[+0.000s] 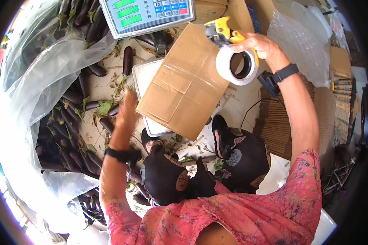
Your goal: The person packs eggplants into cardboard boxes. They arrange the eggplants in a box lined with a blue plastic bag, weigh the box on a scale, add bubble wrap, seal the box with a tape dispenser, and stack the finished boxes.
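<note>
My right hand (259,45) grips a yellow and black tape dispenser (222,28) above the far right part of a cardboard box (184,88). A wide roll of pale packing tape (224,65) is mounted on it. The box is closed, and shiny clear tape runs over its top seams. It rests at a slant on the metal platform of a scale (142,75). Blurred by motion, my left hand (127,108) is beside the box's left corner with nothing visible in it. Whether it touches the cardboard cannot be made out.
The scale's lit display panel (147,16) stands beyond the box. Many eggplants (69,147) lie at the left, partly under clear plastic sheeting (46,70). Flattened cardboard (276,122) is stacked at the right below bubble wrap (300,39). A black cable (248,111) and leaf scraps cross the tiled floor.
</note>
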Tool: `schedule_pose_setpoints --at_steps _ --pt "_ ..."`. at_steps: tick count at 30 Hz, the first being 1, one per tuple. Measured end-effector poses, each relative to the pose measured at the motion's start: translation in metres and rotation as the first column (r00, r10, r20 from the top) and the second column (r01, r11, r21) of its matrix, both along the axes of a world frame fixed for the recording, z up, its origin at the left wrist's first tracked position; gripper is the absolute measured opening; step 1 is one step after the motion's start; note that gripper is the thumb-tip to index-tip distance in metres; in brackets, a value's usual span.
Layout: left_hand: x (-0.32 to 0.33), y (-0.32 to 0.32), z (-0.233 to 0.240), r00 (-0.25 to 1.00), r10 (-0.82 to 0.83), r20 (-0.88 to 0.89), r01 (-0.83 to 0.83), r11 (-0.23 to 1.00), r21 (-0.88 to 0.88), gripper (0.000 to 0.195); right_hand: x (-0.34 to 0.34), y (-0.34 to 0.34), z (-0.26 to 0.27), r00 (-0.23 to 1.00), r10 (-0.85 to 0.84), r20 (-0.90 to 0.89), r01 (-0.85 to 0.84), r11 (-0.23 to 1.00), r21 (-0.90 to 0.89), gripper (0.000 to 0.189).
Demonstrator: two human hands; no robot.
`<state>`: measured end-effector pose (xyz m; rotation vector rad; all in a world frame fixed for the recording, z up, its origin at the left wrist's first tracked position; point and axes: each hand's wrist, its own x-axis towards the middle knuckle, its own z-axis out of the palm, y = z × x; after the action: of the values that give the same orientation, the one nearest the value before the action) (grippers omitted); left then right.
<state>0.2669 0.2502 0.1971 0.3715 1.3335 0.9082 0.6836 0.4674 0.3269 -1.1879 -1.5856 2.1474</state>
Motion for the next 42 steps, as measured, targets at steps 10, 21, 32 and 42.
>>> schedule_pose_setpoints --at_steps 10,21,32,42 --pt "-0.003 0.065 0.070 0.989 -0.138 0.054 0.134 0.989 0.066 0.047 -0.033 -0.060 0.028 0.989 -0.092 0.115 0.064 0.973 0.222 0.053" --pt "0.038 -0.022 0.144 0.521 -0.287 -0.804 0.787 0.527 0.322 0.052 0.122 -0.177 -0.024 0.849 -0.505 -0.152 0.459 0.849 -0.262 0.088" --pt "0.047 -0.089 0.036 0.727 -0.451 -0.517 0.613 0.766 0.195 0.100 0.041 -0.179 -0.019 0.969 -0.247 -0.018 0.236 0.943 -0.234 0.055" --pt "0.055 -0.130 -0.071 0.827 -0.179 0.532 0.329 0.923 -0.200 0.080 0.030 -0.142 -0.030 0.932 -0.360 0.034 0.350 0.874 -0.338 0.058"
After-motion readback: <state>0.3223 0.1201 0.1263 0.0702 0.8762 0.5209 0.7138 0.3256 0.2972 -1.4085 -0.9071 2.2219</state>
